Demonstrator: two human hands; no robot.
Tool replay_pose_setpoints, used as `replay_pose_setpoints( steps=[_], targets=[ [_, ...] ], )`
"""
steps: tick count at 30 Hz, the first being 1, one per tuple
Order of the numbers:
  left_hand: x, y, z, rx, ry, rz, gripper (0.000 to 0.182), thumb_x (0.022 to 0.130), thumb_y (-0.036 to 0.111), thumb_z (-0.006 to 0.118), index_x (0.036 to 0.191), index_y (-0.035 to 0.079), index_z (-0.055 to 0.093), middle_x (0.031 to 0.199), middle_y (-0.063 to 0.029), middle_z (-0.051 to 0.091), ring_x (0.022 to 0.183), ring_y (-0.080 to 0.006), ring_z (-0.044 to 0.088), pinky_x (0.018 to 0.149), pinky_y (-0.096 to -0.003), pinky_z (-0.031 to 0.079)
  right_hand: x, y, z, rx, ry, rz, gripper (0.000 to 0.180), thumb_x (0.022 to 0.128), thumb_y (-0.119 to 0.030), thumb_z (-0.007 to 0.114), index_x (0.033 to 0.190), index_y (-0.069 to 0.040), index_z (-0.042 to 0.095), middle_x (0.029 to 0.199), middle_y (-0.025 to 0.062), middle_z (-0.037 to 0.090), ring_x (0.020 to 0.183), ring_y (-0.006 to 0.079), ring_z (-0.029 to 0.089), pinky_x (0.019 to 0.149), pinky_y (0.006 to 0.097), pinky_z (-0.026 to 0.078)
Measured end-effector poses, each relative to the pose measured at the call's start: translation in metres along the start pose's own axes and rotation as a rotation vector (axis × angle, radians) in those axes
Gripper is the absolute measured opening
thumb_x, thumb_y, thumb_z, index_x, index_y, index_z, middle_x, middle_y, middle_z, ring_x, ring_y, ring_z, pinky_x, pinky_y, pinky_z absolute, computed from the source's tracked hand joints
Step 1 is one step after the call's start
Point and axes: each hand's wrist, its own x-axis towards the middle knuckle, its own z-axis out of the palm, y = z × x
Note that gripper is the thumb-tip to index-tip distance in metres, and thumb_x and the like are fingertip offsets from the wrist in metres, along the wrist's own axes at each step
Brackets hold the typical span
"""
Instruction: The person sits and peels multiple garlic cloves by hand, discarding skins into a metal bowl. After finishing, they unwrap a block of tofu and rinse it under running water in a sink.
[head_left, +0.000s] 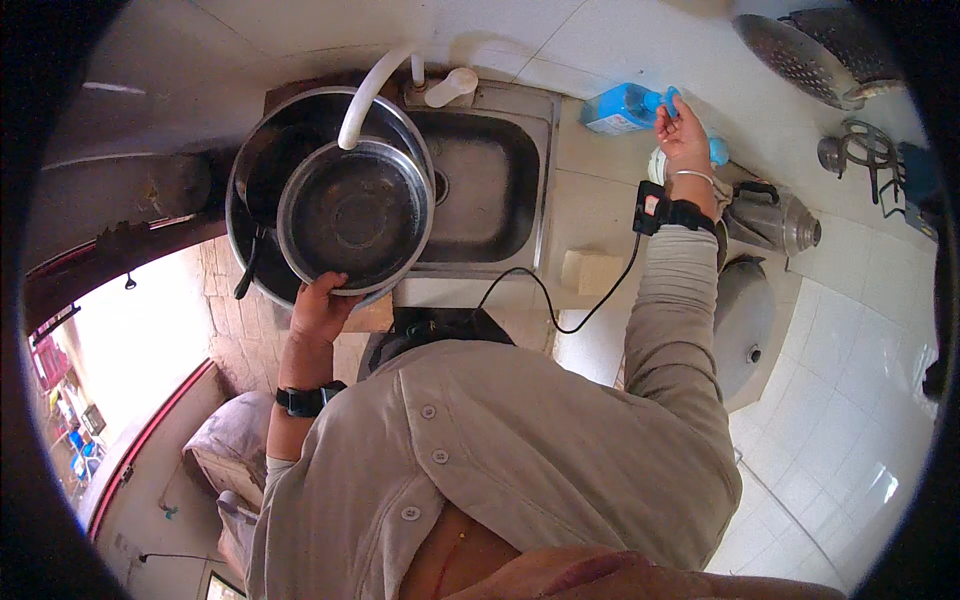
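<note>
My left hand (322, 309) grips the near rim of a round metal pan (358, 259), thumb over the edge. This pan lies tilted over a larger metal basin (234, 180), which also holds a dark pan with a black handle (251, 262). Over the far rim hangs a white faucet hose (367, 94). Out to the right, my right hand (684, 139) has its fingers closed around the blue top of a blue plastic bottle (619, 109), which bears a label. A steel sink (487, 187) lies between the hands.
Right of the sink are a yellowish block (591, 272), a metal vacuum flask (776, 217) and a large metal lid (742, 330). Perforated metal strainers (799, 60) hang on the tiled wall. A black cable (555, 315) loops from my right wrist across the counter edge.
</note>
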Motion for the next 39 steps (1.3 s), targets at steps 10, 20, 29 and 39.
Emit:
replay_pose_setpoints(
  steps=[10, 20, 29, 39],
  targets=[
    [0.0, -0.002, -0.002, -0.035, 0.016, 0.043, 0.04, 0.077, -0.003, 0.05, 0.117, -0.003, 0.048, 0.115, -0.0186, 0.055, 0.105, -0.0363, 0.057, 0.09, -0.0513, 0.049, 0.005, 0.004, 0.004, -0.006, 0.047, -0.027, 0.024, 0.08, -0.013, 0.07, 0.09, 0.0, 0.053, 0.08, 0.0155, 0.06, 0.065, 0.0223, 0.062, 0.052, 0.0275, 0.054],
    [-0.012, 0.001, 0.012, -0.053, -0.012, 0.108, 0.045, 0.078, -0.003, 0.049, 0.123, -0.003, 0.044, 0.122, -0.0186, 0.051, 0.108, -0.0359, 0.054, 0.093, -0.0499, 0.047, 0.021, 0.003, -0.014, 0.027, -0.069, 0.021, 0.025, 0.08, -0.015, 0.071, 0.09, 0.001, 0.055, 0.083, 0.0153, 0.061, 0.067, 0.0222, 0.062, 0.058, 0.0288, 0.055],
    [-0.021, -0.013, 0.003, -0.003, 0.028, 0.126, 0.041, 0.079, -0.002, 0.051, 0.119, -0.004, 0.046, 0.115, -0.0174, 0.056, 0.098, -0.032, 0.06, 0.085, -0.0438, 0.053, -0.06, 0.07, 0.006, 0.019, -0.157, 0.067, 0.031, 0.09, -0.029, 0.058, 0.095, 0.001, 0.055, 0.092, 0.0176, 0.063, 0.086, 0.0294, 0.062, 0.081, 0.0414, 0.053],
    [-0.012, -0.001, 0.018, -0.036, -0.13, 0.111, 0.04, 0.078, -0.005, 0.051, 0.118, 0.0, 0.048, 0.11, -0.0162, 0.057, 0.097, -0.0322, 0.06, 0.08, -0.0452, 0.055, -0.257, 0.264, 0.134, -1.18, -1.412, -1.096, 0.042, 0.084, -0.032, 0.059, 0.11, 0.001, 0.056, 0.107, 0.0168, 0.061, 0.106, 0.0324, 0.056, 0.093, 0.0385, 0.043]
  ],
)
